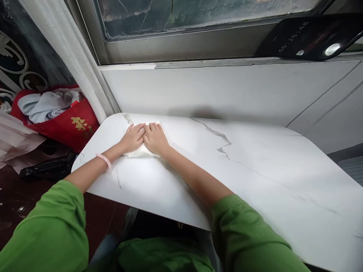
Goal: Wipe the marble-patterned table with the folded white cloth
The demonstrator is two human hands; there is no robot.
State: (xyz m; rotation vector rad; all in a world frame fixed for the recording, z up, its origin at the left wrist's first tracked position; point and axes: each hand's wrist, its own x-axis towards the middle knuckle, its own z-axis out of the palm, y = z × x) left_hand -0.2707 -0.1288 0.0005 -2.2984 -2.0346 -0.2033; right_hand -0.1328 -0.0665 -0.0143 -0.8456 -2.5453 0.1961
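Observation:
A white cloth (pixel 142 152) lies on the marbled white table (pixel 249 196), towards its far left end. Both of my hands rest on top of it, side by side and touching. My left hand (pixel 133 138), with a pink beaded bracelet on the wrist, is flat with its fingers stretched out. Beside it, my right hand (pixel 155 138) presses down with its fingers extended forward. Much of the cloth is hidden under the palms, and only its edges show.
Behind the table stands a white wall panel (pixel 181 88) below a metal-framed window (pixel 198 19). A phone showing a timer (pixel 306 37) juts in at the upper right. To the left are a white curtain (pixel 68 53) and a red bag (pixel 68 126) holding grey fabric.

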